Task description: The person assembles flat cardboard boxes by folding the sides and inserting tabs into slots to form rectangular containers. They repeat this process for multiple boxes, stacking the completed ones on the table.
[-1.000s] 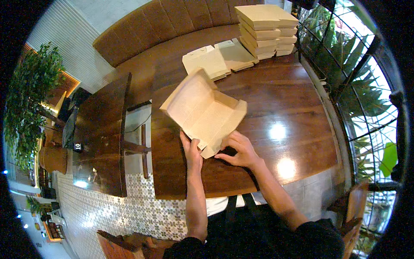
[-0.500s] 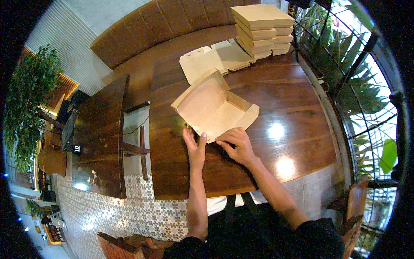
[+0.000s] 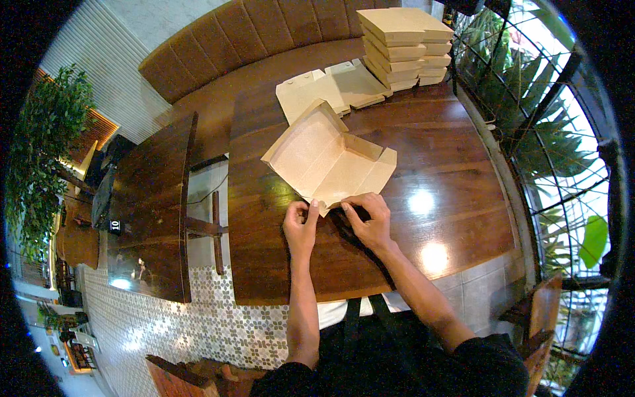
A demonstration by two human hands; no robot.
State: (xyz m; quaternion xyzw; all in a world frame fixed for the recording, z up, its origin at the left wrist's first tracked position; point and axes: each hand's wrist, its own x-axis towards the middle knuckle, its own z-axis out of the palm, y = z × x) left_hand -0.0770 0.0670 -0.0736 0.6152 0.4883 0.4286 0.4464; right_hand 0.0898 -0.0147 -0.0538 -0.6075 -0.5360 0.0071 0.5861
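The right grip pinches the near edge of an open cardboard carton between thumb and index finger. The left grip sits just beside it, thumb against the carton's near-left edge and fingers curled; whether those fingers close on the underside cannot be told. The carton is partly folded: its left panel stands tilted up, and side flaps rise at the far and right edges. It is located over the middle of the wooden bench, in front of the person. Beyond it, flat cardboard blanks lie on the bench. Folded cartons form a stack just right of the blanks. A brown padded seat extends behind the bench. Patterned floor tiles show at lower left; a metal grille borders the right side.
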